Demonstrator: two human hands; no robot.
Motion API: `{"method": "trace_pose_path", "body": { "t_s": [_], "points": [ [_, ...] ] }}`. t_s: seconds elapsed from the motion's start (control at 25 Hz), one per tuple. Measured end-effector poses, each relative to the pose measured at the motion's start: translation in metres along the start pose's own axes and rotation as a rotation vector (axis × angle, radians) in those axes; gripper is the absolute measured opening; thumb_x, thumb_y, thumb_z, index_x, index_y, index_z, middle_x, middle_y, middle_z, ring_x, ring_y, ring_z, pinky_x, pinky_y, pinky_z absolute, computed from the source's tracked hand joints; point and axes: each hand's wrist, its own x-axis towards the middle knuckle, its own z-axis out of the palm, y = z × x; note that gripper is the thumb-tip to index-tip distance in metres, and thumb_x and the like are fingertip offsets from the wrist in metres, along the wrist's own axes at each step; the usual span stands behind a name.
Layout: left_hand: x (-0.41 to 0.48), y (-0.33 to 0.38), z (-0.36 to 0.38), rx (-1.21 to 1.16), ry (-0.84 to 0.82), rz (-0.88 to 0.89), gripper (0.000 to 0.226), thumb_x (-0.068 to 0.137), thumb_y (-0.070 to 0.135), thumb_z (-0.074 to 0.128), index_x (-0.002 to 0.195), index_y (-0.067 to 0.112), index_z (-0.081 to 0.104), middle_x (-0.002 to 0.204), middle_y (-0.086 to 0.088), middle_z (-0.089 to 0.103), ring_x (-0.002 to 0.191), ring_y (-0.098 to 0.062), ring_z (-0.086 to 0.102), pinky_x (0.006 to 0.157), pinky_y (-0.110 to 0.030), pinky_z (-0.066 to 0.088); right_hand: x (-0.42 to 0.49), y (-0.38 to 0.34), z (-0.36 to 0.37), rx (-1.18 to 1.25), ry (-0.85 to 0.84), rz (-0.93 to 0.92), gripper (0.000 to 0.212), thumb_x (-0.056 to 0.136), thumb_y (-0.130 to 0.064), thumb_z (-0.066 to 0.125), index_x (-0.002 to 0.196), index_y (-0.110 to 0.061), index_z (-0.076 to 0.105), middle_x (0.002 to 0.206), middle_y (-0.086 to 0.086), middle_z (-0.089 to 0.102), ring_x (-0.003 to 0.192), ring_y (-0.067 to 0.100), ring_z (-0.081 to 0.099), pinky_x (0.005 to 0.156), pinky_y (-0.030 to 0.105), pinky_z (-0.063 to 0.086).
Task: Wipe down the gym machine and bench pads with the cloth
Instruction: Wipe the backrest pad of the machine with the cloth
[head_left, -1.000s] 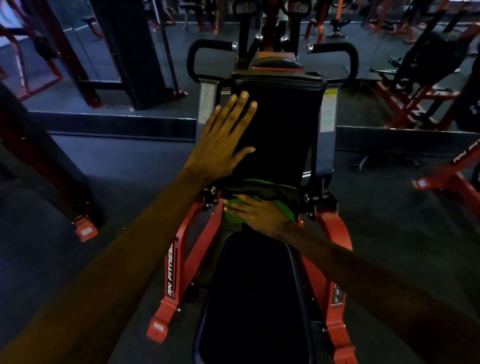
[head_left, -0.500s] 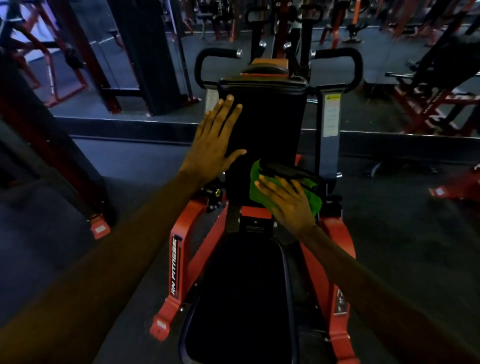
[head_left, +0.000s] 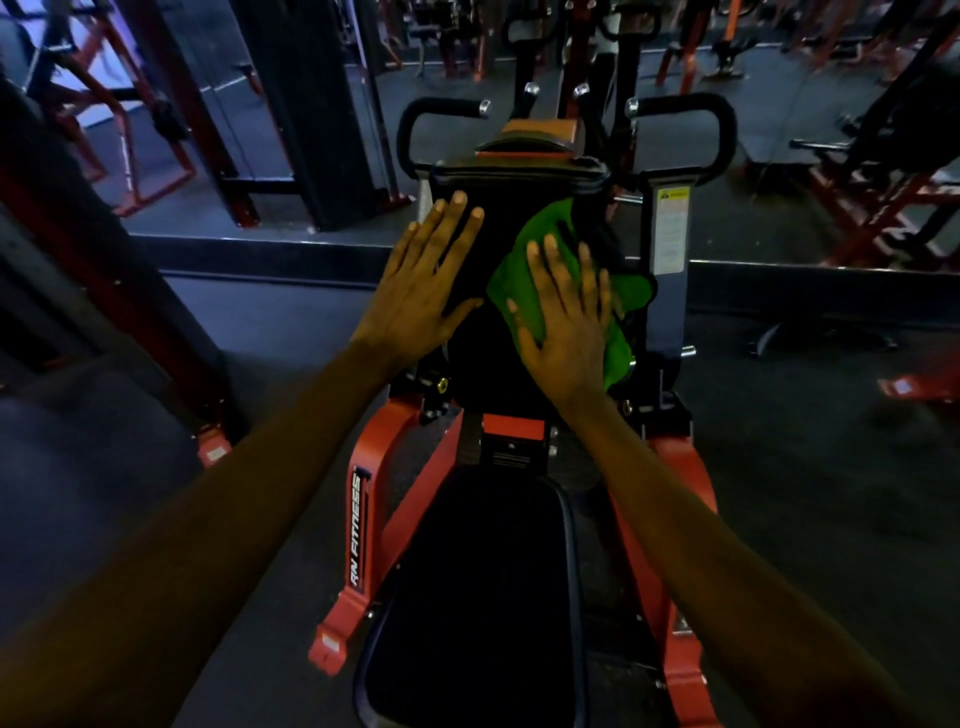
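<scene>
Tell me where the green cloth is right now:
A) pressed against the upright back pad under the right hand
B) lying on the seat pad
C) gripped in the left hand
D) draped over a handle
A: the right hand presses the green cloth flat against the back pad, and the left hand rests bare on the pad.

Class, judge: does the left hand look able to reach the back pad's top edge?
Probably yes: the left hand lies flat on the back pad, fingertips just below that edge, nothing between.

Dim, bluish gym light, deep shadows, soft blur, wide-angle bending at edges.
</scene>
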Motion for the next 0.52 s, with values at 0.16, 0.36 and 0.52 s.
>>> {"method": "trace_pose_path", "body": {
  "t_s": [0.16,0.36,0.52],
  "points": [
    [0.002,-0.003,-0.002,0.011,-0.010,0.023,0.082,0.097,0.043,0.058,0.159,0.012,0.015,0.167,-0.012,0.011,0.154,-0.026,0.006,0.122,-0.027,-0.008,-0.014,0.008,0.000,-0.008,-0.034,-0.016,0.061,0.102,-0.042,0.048,0.155,-0.021,0.027,0.160,0.003,0.036,0.150,0.030,0.018,0.124,0.040,0.007],
    [0.004,0.001,-0.003,0.050,0.028,0.070,0.079,0.099,0.046,0.054,0.158,0.008,0.019,0.165,-0.015,0.016,0.153,-0.029,0.011,0.123,-0.032,-0.004,0.046,-0.010,-0.019,0.044,0.057,0.035,0.062,0.104,-0.042,0.047,0.156,-0.014,0.030,0.163,0.008,0.030,0.152,0.034,0.016,0.123,0.052,0.018],
    [0.010,0.001,-0.007,0.057,0.023,0.107,0.076,0.099,0.044,0.055,0.159,0.010,0.020,0.165,-0.015,0.016,0.153,-0.030,0.011,0.124,-0.037,-0.002,0.031,-0.006,-0.009,0.174,0.126,0.153,0.063,0.105,-0.038,0.048,0.156,-0.007,0.028,0.163,0.016,0.028,0.152,0.037,0.019,0.123,0.052,0.021]
  ]
}}
